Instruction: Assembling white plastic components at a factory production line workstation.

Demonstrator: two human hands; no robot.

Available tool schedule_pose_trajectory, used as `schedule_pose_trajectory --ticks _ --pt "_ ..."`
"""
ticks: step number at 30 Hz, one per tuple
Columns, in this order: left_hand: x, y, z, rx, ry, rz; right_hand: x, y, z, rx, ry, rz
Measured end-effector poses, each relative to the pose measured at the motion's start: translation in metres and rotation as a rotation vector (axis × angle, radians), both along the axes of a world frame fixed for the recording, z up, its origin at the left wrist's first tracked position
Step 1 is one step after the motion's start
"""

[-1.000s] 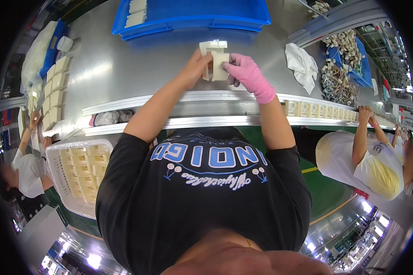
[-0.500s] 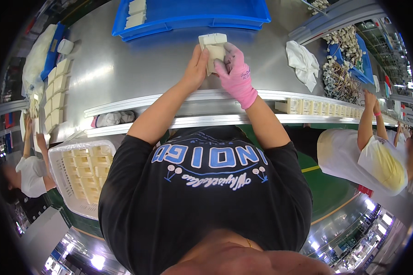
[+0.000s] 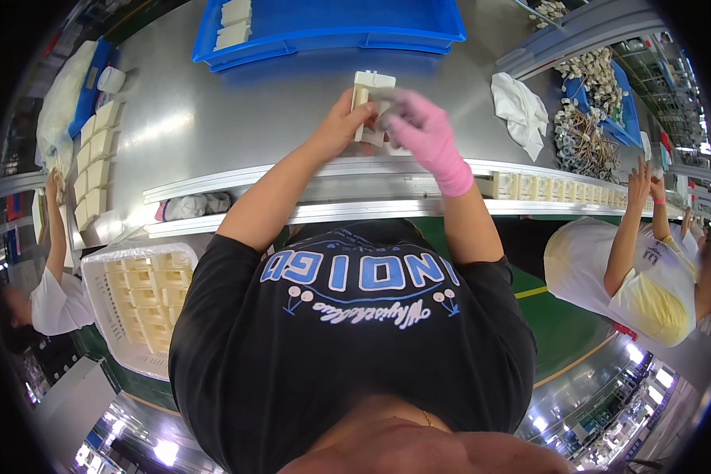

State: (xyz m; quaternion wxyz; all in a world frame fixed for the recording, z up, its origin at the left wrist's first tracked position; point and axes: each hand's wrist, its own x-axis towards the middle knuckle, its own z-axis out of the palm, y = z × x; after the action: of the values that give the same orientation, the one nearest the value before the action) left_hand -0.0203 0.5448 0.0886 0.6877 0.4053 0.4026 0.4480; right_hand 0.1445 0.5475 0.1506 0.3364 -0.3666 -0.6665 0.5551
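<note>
A cream plastic housing [image 3: 375,80] is held upright above the metal table, in the middle of the head view. My bare left hand [image 3: 340,125] is closed on its left side, with the thumb across its front. My right hand [image 3: 428,136], in a pink glove with greyish fingertips, is at the right side of the housing. Its fingers are smeared by motion and cover part of the piece, so whether they grip it cannot be made out.
A blue tray [image 3: 332,44] with white parts stands at the far side. Stacked cream pieces [image 3: 95,170] and a white basket [image 3: 110,316] are at left. Right are a white cloth [image 3: 520,112], a row of cream housings [image 3: 561,189] along the rail and wired parts [image 3: 583,142]. Co-workers flank me.
The housing has turned and shifted slightly right, showing a more hollow side. My gloved right hand has moved right and slightly down, its fingers now blurred. My left hand keeps its hold.
</note>
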Motion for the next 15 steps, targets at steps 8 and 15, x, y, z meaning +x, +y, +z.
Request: schedule_pose_trajectory --ticks 8,15 --pt "0.002 -0.023 0.024 -0.238 -0.06 -0.497 0.022 0.0 0.01 0.549 -0.004 0.08" --pt "0.007 0.002 -0.011 0.143 0.133 -0.346 0.072 -0.023 -0.003 0.167 -0.86 0.042"
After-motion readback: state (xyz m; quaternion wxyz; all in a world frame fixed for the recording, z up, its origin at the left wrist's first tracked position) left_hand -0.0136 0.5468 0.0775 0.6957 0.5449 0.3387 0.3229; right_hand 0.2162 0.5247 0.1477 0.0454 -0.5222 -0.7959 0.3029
